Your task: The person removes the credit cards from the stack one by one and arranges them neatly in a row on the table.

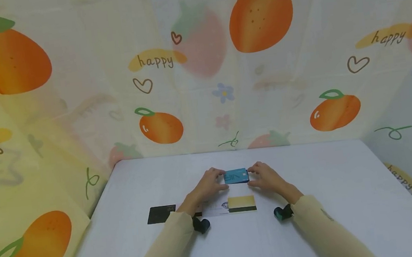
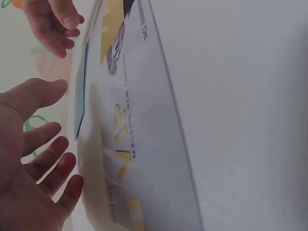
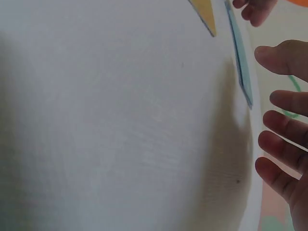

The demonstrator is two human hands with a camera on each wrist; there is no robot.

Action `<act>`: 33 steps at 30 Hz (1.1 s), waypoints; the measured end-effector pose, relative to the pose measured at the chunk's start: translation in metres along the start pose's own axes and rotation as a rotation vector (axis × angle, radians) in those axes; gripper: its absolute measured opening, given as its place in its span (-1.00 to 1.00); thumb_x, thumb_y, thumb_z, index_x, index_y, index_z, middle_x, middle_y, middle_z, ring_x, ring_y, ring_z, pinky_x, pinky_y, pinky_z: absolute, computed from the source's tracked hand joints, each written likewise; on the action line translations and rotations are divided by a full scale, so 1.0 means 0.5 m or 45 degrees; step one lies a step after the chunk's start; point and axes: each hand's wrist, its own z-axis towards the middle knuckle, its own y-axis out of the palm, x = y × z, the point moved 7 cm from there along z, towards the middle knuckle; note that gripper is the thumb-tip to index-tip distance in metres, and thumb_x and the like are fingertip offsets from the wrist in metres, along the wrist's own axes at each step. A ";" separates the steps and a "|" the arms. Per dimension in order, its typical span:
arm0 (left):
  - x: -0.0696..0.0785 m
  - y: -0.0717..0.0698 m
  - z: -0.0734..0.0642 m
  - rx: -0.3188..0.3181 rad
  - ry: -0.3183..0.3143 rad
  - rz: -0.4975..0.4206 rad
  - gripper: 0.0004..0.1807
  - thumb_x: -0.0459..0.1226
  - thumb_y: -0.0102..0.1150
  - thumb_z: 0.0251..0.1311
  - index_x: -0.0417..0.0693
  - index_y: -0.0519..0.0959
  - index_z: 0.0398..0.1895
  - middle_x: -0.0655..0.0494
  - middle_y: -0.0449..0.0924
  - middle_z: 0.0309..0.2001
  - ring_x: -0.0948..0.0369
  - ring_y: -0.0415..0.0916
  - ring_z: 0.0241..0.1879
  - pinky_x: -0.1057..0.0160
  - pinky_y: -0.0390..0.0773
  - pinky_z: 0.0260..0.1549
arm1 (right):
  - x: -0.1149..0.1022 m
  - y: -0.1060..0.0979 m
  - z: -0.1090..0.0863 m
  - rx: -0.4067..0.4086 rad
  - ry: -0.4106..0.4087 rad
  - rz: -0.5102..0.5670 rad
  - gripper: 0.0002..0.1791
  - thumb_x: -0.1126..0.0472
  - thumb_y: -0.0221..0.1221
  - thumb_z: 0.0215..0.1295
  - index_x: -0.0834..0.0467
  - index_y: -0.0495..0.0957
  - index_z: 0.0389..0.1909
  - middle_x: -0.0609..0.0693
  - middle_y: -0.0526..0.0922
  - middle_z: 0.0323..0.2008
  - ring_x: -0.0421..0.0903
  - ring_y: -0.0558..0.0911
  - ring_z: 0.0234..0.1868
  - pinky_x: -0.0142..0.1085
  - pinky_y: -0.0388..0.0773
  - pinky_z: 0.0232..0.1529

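In the head view a blue card (image 1: 236,176) lies flat on the white table, with a dark edge showing under its right side. My left hand (image 1: 211,182) is at its left end and my right hand (image 1: 266,177) at its right end. Both wrist views show spread, slightly bent fingers. In the left wrist view the left hand (image 2: 36,149) is beside the blue card (image 2: 82,96), with no grip on it. Over in the right wrist view, the right hand (image 3: 288,130) also stands just off the blue card (image 3: 242,62). Whether any fingertip touches it I cannot tell.
Nearer to me lie a black card (image 1: 160,214), a white card (image 1: 215,208) with gold VIP letters, partly behind the left wrist, and a gold card (image 1: 241,203). A fruit-printed cloth (image 1: 195,104) hangs behind the table (image 1: 242,247).
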 end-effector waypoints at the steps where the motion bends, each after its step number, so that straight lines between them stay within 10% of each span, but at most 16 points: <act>1: 0.000 0.000 0.001 0.003 -0.007 0.001 -0.37 -0.06 0.31 0.14 0.10 0.43 0.31 0.05 0.35 0.32 0.08 0.30 0.32 0.01 0.31 0.33 | -0.001 0.003 0.004 -0.012 -0.002 -0.005 -0.47 0.10 0.36 0.12 0.24 0.56 0.10 0.13 0.54 -0.05 0.02 0.51 -0.04 -0.06 0.51 0.06; 20: 0.000 0.010 0.032 0.019 -0.080 0.108 -0.31 -0.05 0.33 0.09 0.13 0.39 0.34 0.09 0.34 0.30 0.12 0.28 0.23 0.01 0.32 0.30 | -0.011 0.021 0.066 -0.192 -0.011 -0.183 -0.34 0.04 0.39 0.10 0.23 0.49 0.20 0.18 0.48 0.18 0.08 0.48 0.16 -0.03 0.39 0.29; 33: 0.000 0.014 0.053 -0.007 -0.060 0.168 -0.38 -0.07 0.31 0.09 0.14 0.46 0.28 0.14 0.41 0.19 0.17 0.29 0.12 0.07 0.37 0.24 | -0.013 0.025 0.087 -0.266 -0.038 -0.180 -0.42 0.13 0.41 0.05 0.27 0.55 0.10 0.11 0.54 -0.01 -0.01 0.53 -0.01 -0.10 0.45 0.18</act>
